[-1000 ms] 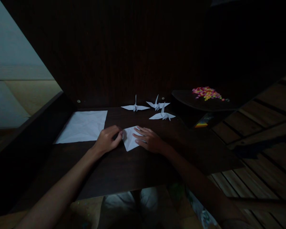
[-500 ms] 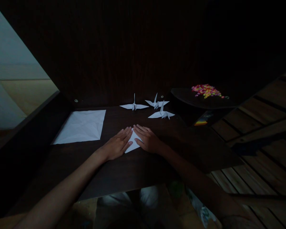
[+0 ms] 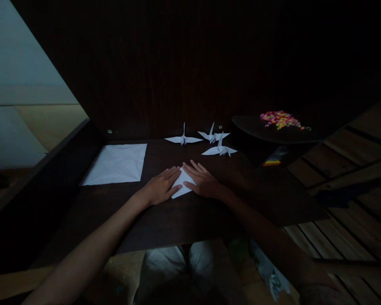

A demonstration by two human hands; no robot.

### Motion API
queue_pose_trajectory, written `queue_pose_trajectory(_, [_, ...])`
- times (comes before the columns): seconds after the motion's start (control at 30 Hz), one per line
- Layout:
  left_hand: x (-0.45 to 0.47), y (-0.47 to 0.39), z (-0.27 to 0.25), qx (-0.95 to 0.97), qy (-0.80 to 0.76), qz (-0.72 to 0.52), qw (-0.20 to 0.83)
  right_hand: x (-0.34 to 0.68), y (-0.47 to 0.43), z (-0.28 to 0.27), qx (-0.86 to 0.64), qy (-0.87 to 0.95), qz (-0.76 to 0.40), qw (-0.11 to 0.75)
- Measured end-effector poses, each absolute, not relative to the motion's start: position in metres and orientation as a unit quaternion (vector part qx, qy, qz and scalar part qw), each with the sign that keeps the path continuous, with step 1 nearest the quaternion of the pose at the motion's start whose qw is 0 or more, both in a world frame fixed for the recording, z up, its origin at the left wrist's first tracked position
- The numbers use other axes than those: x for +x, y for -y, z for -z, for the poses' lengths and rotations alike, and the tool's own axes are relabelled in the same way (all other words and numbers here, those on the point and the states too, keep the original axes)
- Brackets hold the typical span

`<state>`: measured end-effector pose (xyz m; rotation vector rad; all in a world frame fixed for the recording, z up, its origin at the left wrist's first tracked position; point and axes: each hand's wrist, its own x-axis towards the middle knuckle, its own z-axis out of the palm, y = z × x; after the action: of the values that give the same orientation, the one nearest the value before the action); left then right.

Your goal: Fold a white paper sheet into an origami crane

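Note:
A small folded piece of white paper (image 3: 182, 186) lies flat on the dark wooden desk (image 3: 165, 224). My left hand (image 3: 161, 186) rests on its left side, fingers stretched out and pointing away from me. On the right side, my right hand (image 3: 202, 181) lies with its fingers extended and slightly spread, its thumb over the paper. Both palms face down, and they hide the paper's side edges. Beyond my hands stand three white origami cranes, a left one (image 3: 183, 139), a back right one (image 3: 212, 136) and a front right one (image 3: 220, 150).
A creased white paper sheet (image 3: 116, 164) lies at the left of the desk. Colourful small pieces (image 3: 281, 120) are heaped on a rounded dark shelf (image 3: 250, 127) at the right. A raised side panel (image 3: 51, 165) bounds the left, and a tall dark panel (image 3: 165, 63) the back.
The view has shifted slightly, so everything sits a little further right and higher. My right fingers have spread a little on the paper; my left hand stays nearly as it was.

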<state>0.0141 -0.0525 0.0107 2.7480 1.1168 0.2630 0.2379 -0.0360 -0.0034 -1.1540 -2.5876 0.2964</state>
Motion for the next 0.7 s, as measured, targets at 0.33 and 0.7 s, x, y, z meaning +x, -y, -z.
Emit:
queue_pose_trajectory(0.33, [0.002,0.04,-0.008,0.896,-0.411,-0.125,0.111,0.238,0.023,0.003,-0.473,0.83,-0.172,0.24])
queue_pose_trajectory(0.7, [-0.012,0.023,-0.017,0.876,-0.458,-0.125,0.083,0.236,0.02,-0.009,-0.472,0.816,-0.139,0.303])
